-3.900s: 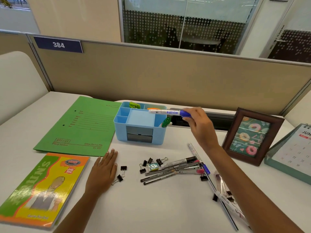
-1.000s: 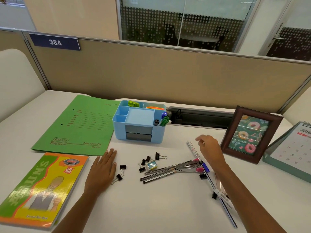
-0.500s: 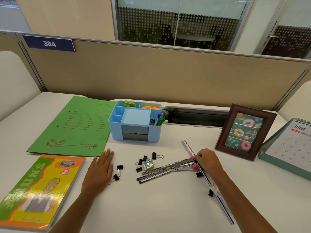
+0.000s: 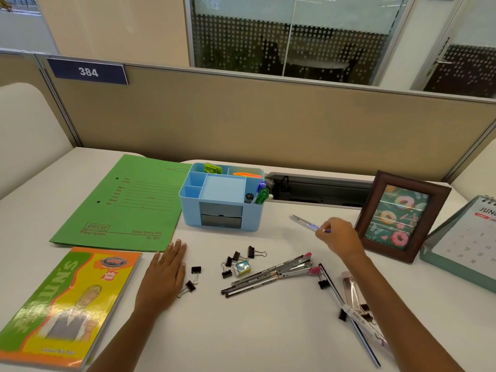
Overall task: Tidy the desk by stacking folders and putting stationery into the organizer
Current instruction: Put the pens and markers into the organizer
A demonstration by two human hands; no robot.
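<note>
My right hand (image 4: pixel 338 237) pinches a clear pen (image 4: pixel 306 223) with a blue end, lifted above the desk to the right of the blue organizer (image 4: pixel 220 200). Markers (image 4: pixel 260 194) stand in the organizer's right compartment. My left hand (image 4: pixel 165 275) rests flat on the desk below the green folder (image 4: pixel 128 205). A pile of dark pens and a stapler (image 4: pixel 276 272) lies in the middle, beside several black binder clips (image 4: pixel 236 260) and a small eraser (image 4: pixel 243 267). A yellow-green notebook (image 4: pixel 64 307) lies at the front left.
A ruler (image 4: pixel 349 315) and a clear pouch (image 4: pixel 357 299) lie at the front right under my forearm. A brown photo frame (image 4: pixel 402 216) and a desk calendar (image 4: pixel 467 242) stand at the right. A cable tray (image 4: pixel 319 187) and partition run along the back.
My right hand dropped a marker into the organizer, came down to the pen pile, and has now lifted a clear pen up towards the organizer. My left hand stayed flat.
</note>
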